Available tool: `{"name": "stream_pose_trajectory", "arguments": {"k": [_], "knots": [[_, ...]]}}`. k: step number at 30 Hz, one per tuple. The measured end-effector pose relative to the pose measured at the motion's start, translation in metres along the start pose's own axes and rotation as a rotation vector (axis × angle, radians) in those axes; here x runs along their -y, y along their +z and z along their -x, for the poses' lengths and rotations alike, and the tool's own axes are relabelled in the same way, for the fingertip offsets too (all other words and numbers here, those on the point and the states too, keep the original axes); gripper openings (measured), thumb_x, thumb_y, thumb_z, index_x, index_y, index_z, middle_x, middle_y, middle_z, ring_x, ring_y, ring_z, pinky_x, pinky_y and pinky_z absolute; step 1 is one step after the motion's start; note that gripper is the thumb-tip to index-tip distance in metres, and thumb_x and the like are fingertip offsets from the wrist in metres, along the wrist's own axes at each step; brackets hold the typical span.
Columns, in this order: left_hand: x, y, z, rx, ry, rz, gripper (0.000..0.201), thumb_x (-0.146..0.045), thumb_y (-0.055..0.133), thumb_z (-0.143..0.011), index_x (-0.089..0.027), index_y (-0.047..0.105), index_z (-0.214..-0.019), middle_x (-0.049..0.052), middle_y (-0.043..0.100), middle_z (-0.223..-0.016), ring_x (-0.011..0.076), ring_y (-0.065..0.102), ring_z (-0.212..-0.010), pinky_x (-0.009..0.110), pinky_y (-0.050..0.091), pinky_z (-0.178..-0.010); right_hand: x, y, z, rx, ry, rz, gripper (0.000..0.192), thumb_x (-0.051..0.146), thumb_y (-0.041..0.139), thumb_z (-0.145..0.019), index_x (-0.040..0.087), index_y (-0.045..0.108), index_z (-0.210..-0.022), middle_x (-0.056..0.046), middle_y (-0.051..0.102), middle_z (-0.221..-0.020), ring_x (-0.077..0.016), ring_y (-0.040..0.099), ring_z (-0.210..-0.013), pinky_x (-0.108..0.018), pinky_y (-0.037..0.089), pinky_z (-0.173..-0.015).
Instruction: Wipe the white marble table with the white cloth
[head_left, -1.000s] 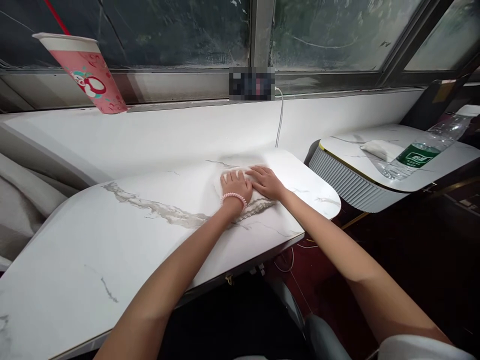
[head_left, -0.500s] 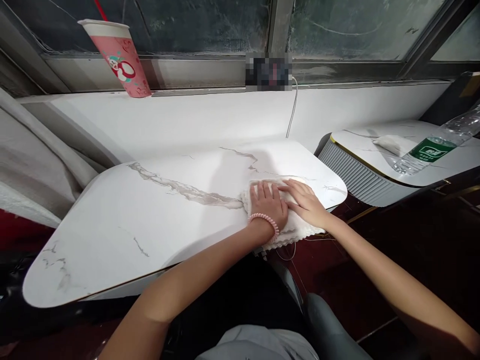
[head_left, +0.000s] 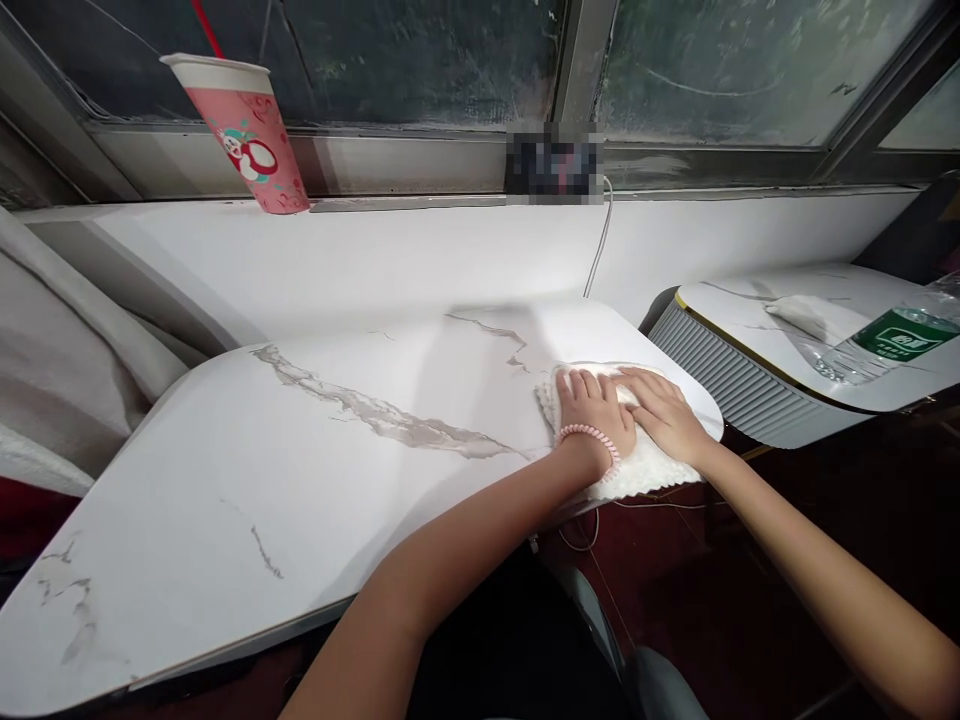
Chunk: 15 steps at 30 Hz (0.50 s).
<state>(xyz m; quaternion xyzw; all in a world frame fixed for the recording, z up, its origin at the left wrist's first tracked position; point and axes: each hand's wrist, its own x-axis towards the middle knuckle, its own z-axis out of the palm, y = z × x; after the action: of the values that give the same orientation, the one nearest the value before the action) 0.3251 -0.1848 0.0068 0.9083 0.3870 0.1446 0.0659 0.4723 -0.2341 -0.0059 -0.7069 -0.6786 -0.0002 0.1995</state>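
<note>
Fluffy white cloth [head_left: 645, 470] on glossy, grey-veined marble-look table [head_left: 300, 470]

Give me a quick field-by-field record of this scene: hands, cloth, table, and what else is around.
left hand: flat on the cloth, pink bead bracelet at the wrist
right hand: flat on the cloth, beside the left hand
white cloth: spread at the table's right end, its near edge hanging over the rim
marble table: white, grey veins
sill: pink paper cup with red straw
side table: plastic bottle lying down
</note>
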Motion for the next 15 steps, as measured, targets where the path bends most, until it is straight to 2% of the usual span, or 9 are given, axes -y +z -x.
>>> {"name": "stream_pose_trajectory", "arguments": {"k": [3,7,10,13,15], "knots": [[0.024,0.002,-0.027,-0.023,-0.033,0.009,0.056,-0.035,0.036,-0.095,-0.004,0.044,-0.142,0.022,0.047,-0.145,0.0341,0.037,-0.137,0.053,0.018,-0.12,0.001,0.009,-0.034,0.006,-0.015,-0.006,0.042,0.033,0.036,-0.093,0.03,0.055,-0.13,-0.005,0.052,-0.142,-0.0278,0.04,-0.136,-0.054,0.031,-0.111],[0.068,0.001,-0.074,0.001,-0.093,0.015,0.051,-0.035,0.034,-0.095,-0.012,0.047,-0.139,0.016,0.048,-0.147,0.0289,0.038,-0.138,0.05,0.019,-0.119,0.007,0.025,-0.096,-0.035,-0.015,-0.013,0.039,0.031,0.036,-0.092,0.027,0.059,-0.125,-0.006,0.056,-0.138,-0.0281,0.044,-0.132,-0.052,0.033,-0.109],[0.099,-0.001,-0.106,0.002,-0.155,0.008,0.051,-0.037,0.031,-0.096,-0.015,0.048,-0.139,0.012,0.048,-0.148,0.0259,0.037,-0.139,0.046,0.018,-0.12,0.009,0.039,-0.144,-0.049,-0.073,-0.077,0.038,0.032,0.036,-0.093,0.024,0.06,-0.122,-0.008,0.059,-0.134,-0.0288,0.046,-0.129,-0.051,0.032,-0.109],[0.118,0.0,-0.131,-0.016,-0.213,-0.004,0.052,-0.037,0.03,-0.096,-0.014,0.048,-0.139,0.013,0.048,-0.147,0.0259,0.037,-0.139,0.045,0.019,-0.12,0.003,0.051,-0.182,-0.06,-0.117,-0.139,0.037,0.031,0.04,-0.091,0.022,0.062,-0.12,-0.009,0.062,-0.13,-0.0291,0.049,-0.126,-0.05,0.033,-0.109],[0.123,0.002,-0.145,-0.026,-0.235,-0.016,0.052,-0.036,0.029,-0.095,-0.014,0.049,-0.139,0.013,0.049,-0.146,0.0268,0.038,-0.139,0.045,0.02,-0.119,-0.006,0.055,-0.2,-0.066,-0.129,-0.157,0.036,0.031,0.043,-0.09,0.022,0.063,-0.119,-0.009,0.063,-0.129,-0.0292,0.051,-0.124,-0.049,0.034,-0.108]]}}
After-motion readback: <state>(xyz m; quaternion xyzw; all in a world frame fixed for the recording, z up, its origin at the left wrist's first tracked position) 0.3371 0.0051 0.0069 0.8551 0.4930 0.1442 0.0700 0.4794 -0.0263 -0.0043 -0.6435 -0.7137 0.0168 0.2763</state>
